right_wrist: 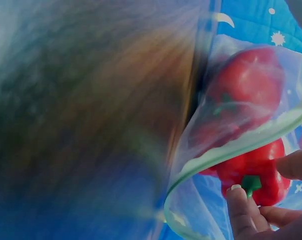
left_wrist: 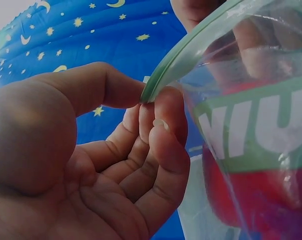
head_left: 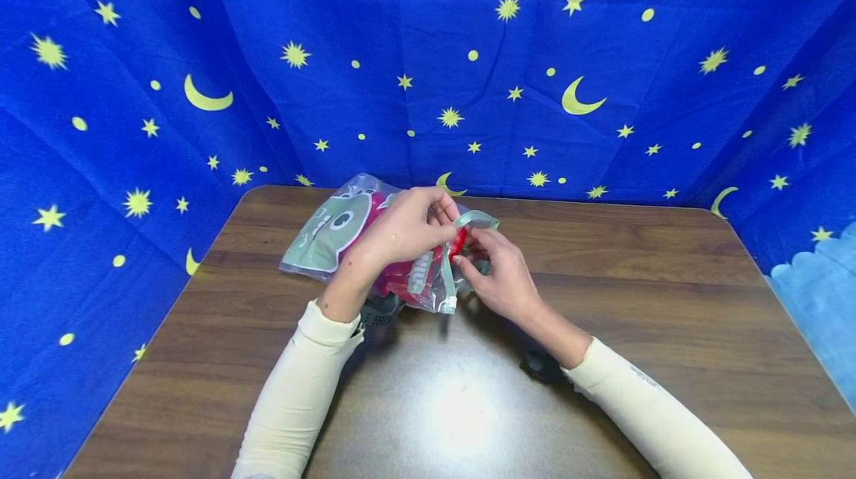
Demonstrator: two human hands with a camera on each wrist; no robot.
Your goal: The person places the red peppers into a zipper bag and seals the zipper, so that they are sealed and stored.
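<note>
A clear zip bag (head_left: 334, 234) with a green printed face and a green zip edge lies toward the back of the table. My left hand (head_left: 401, 230) pinches the zip edge between thumb and fingers, as the left wrist view shows, and the bag's mouth gapes. At that mouth my right hand (head_left: 501, 278) grips a red bell pepper (right_wrist: 261, 167) with a green stem, fingers around its stem end. Another red pepper (right_wrist: 253, 82) shows through the plastic inside the bag. Part of the held pepper is hidden behind the zip edge.
A dark perforated object (head_left: 381, 310) sits under the bag's near side. Beside the right sleeve is a small black object (head_left: 542, 366) on the wooden table (head_left: 635, 278). A blue curtain (head_left: 374, 100) with stars and moons stands behind and at both sides.
</note>
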